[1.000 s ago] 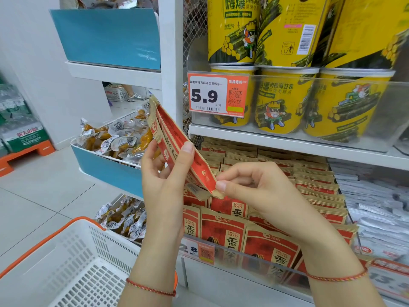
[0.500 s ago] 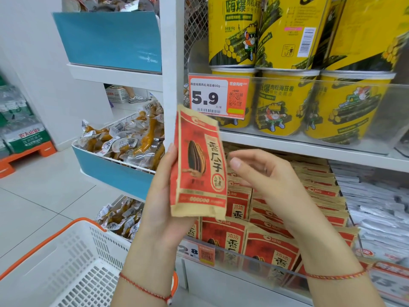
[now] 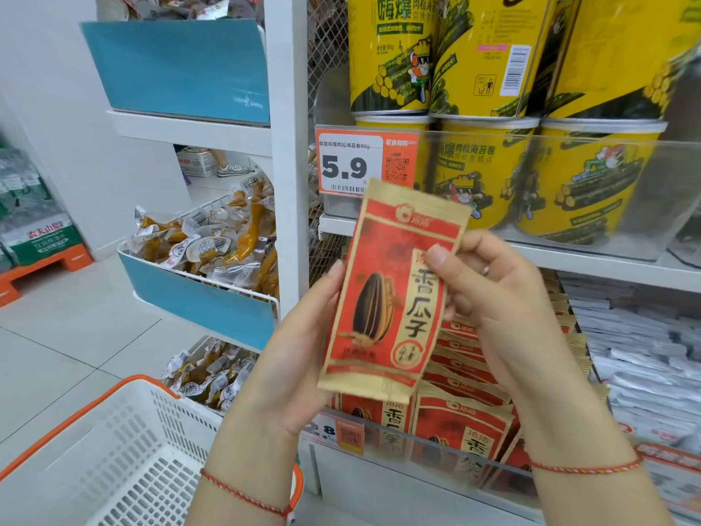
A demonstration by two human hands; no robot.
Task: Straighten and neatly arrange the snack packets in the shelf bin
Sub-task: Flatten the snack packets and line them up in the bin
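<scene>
A red and tan sunflower-seed packet [image 3: 394,290] stands upright in front of the shelf, its printed face toward me. My left hand [image 3: 296,358] holds it from behind along its left edge. My right hand [image 3: 493,298] grips its right edge, thumb on the front. Below and behind it, a clear-fronted shelf bin [image 3: 425,449] holds several rows of the same packets [image 3: 466,419], standing and leaning back.
Yellow seaweed-roll tubs [image 3: 576,176] fill the shelf above, behind a 5.9 price tag [image 3: 360,165]. Grey-white packets [image 3: 645,354] lie to the right. Blue-fronted bins of vacuum-packed snacks [image 3: 212,248] stand left. A white basket with orange rim [image 3: 113,449] sits at lower left.
The packet has turned from edge-on and tilted to upright with its face toward me. My right hand let go of it, then took hold of its right edge.
</scene>
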